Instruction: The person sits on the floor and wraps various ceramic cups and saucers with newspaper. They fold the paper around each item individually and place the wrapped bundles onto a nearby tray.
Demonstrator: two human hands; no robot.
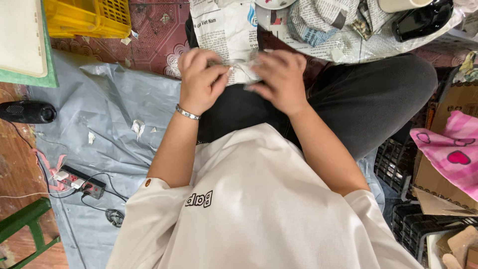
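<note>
I sit cross-legged on the floor in a white shirt and dark trousers. My left hand (198, 79), with a silver bracelet on its wrist, and my right hand (280, 80) meet over my lap. Both pinch a small crumpled piece of pale paper or thin wrap (240, 69) between their fingertips. What lies inside the wrap is hidden by my fingers. Sheets of newspaper (224, 25) lie just beyond my hands.
A grey plastic sheet (99, 129) with paper scraps covers the floor at left. A yellow crate (89, 17), a black speaker (27, 112), a power strip (82, 183) and a green stool (25, 224) stand left. Black crates (398, 164), cardboard and a pink cloth (453, 152) crowd the right.
</note>
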